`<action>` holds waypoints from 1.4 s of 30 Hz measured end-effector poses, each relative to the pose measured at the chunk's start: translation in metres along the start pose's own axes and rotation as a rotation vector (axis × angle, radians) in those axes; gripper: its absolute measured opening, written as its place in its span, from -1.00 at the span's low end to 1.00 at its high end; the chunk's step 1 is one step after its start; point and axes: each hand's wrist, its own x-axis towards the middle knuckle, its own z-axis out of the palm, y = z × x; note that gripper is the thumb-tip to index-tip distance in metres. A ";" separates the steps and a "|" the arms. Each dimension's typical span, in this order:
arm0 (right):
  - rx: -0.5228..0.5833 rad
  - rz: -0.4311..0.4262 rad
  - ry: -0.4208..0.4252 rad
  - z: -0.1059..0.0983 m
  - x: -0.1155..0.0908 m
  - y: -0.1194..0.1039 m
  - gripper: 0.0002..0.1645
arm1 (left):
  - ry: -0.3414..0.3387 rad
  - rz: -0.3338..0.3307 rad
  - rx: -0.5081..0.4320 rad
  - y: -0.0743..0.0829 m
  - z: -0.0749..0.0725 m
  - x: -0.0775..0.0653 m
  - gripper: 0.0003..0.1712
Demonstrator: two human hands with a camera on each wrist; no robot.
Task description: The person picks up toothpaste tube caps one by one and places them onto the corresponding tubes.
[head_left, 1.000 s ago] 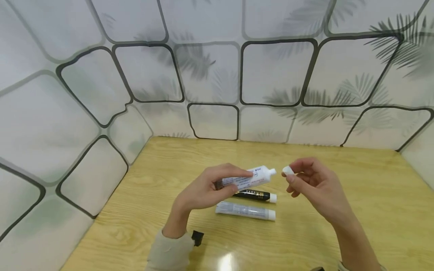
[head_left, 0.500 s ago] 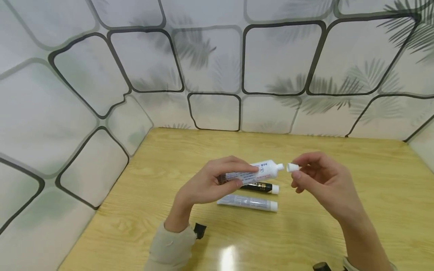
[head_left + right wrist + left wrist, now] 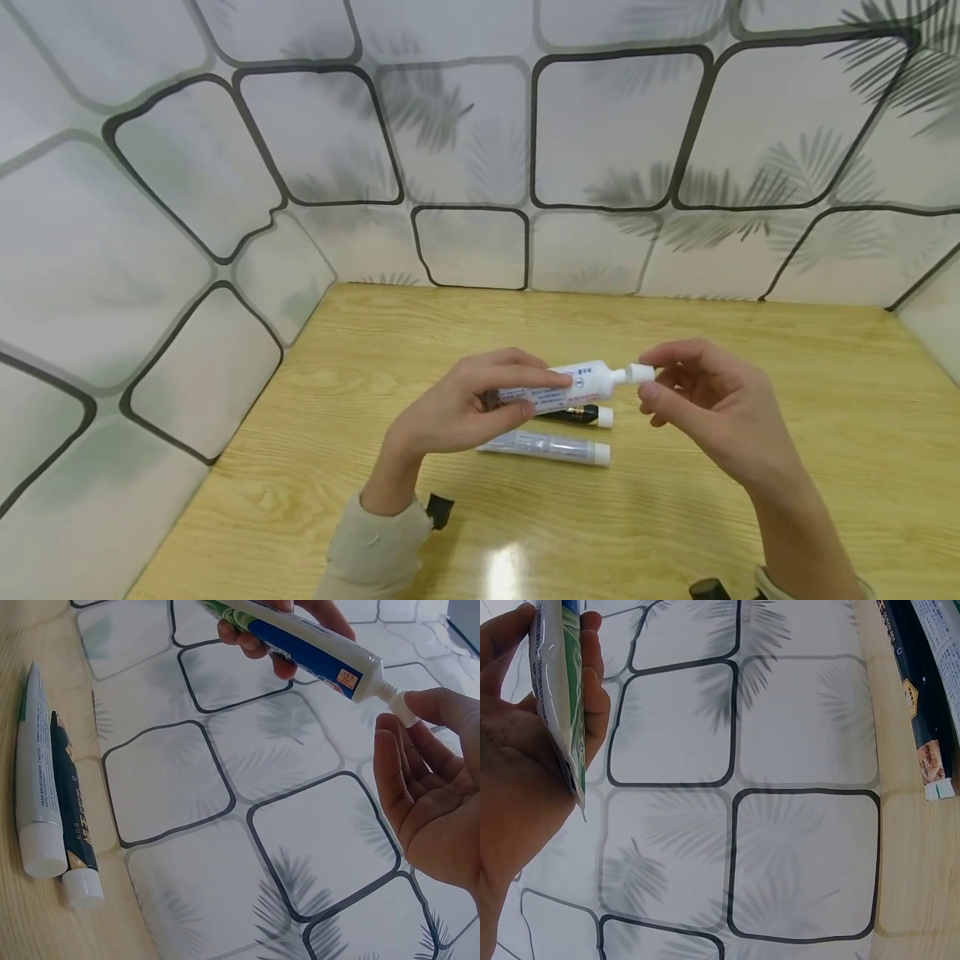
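My left hand (image 3: pixel 450 408) grips a white toothpaste tube (image 3: pixel 588 381) above the table, nozzle to the right. In the right wrist view, the same toothpaste tube (image 3: pixel 322 656) shows a blue and green side, with threads visible on its nozzle (image 3: pixel 387 691). My right hand (image 3: pixel 723 408) pinches a small white cap (image 3: pixel 640 373) between thumb and fingertips. The cap's open end is at the nozzle's tip; whether they touch is hard to tell. In the left wrist view, the left hand (image 3: pixel 525 750) wraps the tube's flat crimped end (image 3: pixel 562 705).
Below the hands, a black toothpaste tube (image 3: pixel 581 415) and a silvery-white toothpaste tube (image 3: pixel 547 447) lie side by side on the wooden table (image 3: pixel 300 483), both with white caps on. A patterned wall covering (image 3: pixel 472 250) borders the table's back and left side.
The right hand's cap, tilted and apart from the nozzle before, is now lined up with the nozzle's tip. The left hand keeps its grip on the toothpaste tube. The head view has tilted slightly.
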 end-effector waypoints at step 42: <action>-0.287 -0.077 -0.010 0.007 0.000 -0.001 -0.55 | -0.030 -0.046 0.086 0.004 -0.001 -0.001 -0.63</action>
